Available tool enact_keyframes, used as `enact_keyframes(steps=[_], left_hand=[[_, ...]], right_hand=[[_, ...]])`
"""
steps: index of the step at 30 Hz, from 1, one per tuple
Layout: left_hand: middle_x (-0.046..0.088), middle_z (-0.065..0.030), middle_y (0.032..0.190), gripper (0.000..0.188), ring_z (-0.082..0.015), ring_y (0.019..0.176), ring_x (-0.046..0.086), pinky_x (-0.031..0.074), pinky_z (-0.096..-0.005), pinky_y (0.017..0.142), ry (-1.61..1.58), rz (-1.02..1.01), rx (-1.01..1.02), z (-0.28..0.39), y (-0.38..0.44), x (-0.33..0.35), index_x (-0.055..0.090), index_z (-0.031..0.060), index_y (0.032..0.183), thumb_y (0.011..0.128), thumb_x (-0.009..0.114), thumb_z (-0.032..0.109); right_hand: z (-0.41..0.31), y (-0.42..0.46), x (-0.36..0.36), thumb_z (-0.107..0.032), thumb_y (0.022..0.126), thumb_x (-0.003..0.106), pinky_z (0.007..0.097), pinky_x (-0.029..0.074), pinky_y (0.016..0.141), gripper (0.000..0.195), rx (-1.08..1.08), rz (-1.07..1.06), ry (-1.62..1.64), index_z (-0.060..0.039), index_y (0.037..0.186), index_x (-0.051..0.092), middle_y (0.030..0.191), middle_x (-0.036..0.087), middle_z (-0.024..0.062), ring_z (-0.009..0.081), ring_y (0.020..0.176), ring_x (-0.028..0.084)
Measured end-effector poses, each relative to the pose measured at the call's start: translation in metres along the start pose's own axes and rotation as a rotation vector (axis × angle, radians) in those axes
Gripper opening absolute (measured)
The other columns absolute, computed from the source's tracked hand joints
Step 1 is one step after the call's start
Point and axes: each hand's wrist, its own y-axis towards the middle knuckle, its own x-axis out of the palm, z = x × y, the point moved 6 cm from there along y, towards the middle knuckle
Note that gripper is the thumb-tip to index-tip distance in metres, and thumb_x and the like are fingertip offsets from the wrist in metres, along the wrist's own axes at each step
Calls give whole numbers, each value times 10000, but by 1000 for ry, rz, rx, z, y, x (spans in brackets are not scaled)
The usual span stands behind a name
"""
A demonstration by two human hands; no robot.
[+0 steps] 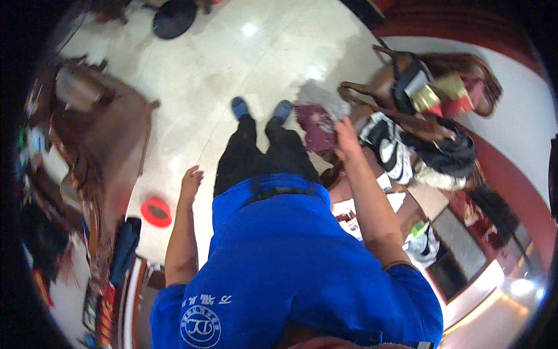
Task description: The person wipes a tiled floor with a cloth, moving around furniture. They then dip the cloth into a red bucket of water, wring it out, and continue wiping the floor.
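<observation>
My right hand [346, 137] is closed on cloths that hang over the floor. One is a grey cloth [322, 100]; beside and partly below it hangs a purple-red cloth [314, 128] with a pale patch. Motion blurs both a little, and I cannot tell whether they are separate or joined. At my left side, my left hand [191, 183] hangs with its fingers loosely bent and nothing visible in it. A round red-rimmed container [157, 213] with a dark inside stands on the floor near my left forearm.
Brown wooden furniture [113, 118] stands on the left. Right of me, a wooden chair [366, 91] bears a black bag and red-and-gold packages [453, 94]. Black-and-white fabric [388, 148] lies close to my right forearm. A round black object [174, 19] rests on the pale tiled floor [187, 91] farther ahead.
</observation>
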Motion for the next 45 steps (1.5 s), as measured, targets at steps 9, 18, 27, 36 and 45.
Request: enact_keyframes(steps=[9,18,27,36,45], left_hand=[[724,-89,1173,437,-132,953,654,513,-297,813,44,-56,-33,50,29,-11,551,73,1466,1057,572,225],[730,-104,1215,465,-177,1024,679,525,-319,877,164,-121,-30,90,42,7,575,65,1445,1010,615,224],[694,-145,1331,515,-189,1106,653,507,-333,964,168,-143,17,140,31,67,528,51,1485,1026,599,273],[706,-117,1259,382,-175,1116,658,519,-306,979,131,-260,67,190,38,250,574,27,1433,1096,576,208],[712,-112,1268,354,-177,1180,652,496,-326,1055,240,-567,96,158,220,442,569,36,1428,1094,571,155]], right_hand=[[15,-4,14,-24,902,551,369,483,1048,553,-79,-67,-20,20,1449,479,1371,598,147,256,1226,589],[20,-13,-25,-8,927,521,375,488,1047,490,-126,32,187,-30,1417,536,1332,641,90,216,1203,611],[9,62,-71,2,903,528,374,480,1037,474,-124,190,54,-9,1378,539,1311,619,123,240,1171,606],[69,219,-142,-158,862,672,394,532,876,503,-80,391,-236,26,1325,605,1085,714,138,274,962,674],[177,425,-273,-142,878,651,408,496,950,484,33,640,-533,3,1339,611,1239,683,156,289,1104,633]])
